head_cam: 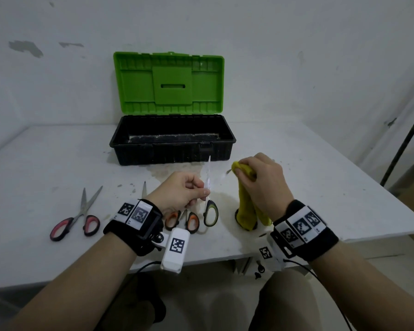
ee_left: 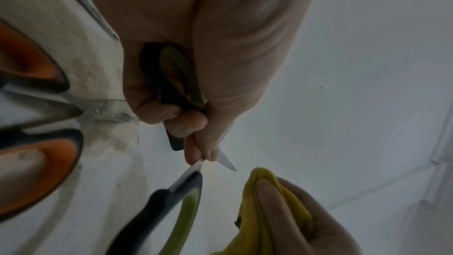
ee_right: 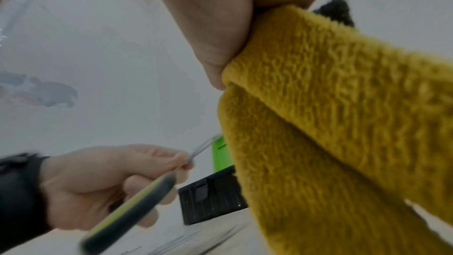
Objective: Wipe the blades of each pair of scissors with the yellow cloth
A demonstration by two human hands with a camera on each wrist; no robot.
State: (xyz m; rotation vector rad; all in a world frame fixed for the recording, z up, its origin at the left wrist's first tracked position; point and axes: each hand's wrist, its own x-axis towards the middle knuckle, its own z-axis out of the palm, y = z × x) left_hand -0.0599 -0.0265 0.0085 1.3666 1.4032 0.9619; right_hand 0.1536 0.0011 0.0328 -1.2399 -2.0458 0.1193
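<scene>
My left hand (head_cam: 196, 191) grips the green-and-black scissors (head_cam: 211, 212) by one handle loop and at the pivot, with the blades spread and pointing up. One green handle (ee_left: 186, 210) hangs free below the fingers. My right hand (head_cam: 251, 175) holds the bunched yellow cloth (head_cam: 246, 211) right at the tip of the right-hand blade; its lower end hangs to the table. The cloth (ee_right: 331, 123) fills the right wrist view, where the left hand (ee_right: 98, 177) and the scissors (ee_right: 127, 214) are blurred. Red-handled scissors (head_cam: 74, 216) lie at the left. Orange-handled scissors (head_cam: 182, 220) lie partly hidden under my left hand.
An open toolbox (head_cam: 172, 139) with a black base and raised green lid stands behind the hands against the wall. The white table (head_cam: 320, 187) is stained near its middle. Its front edge runs just below my wrists. A dark pole (head_cam: 404, 139) leans at the far right.
</scene>
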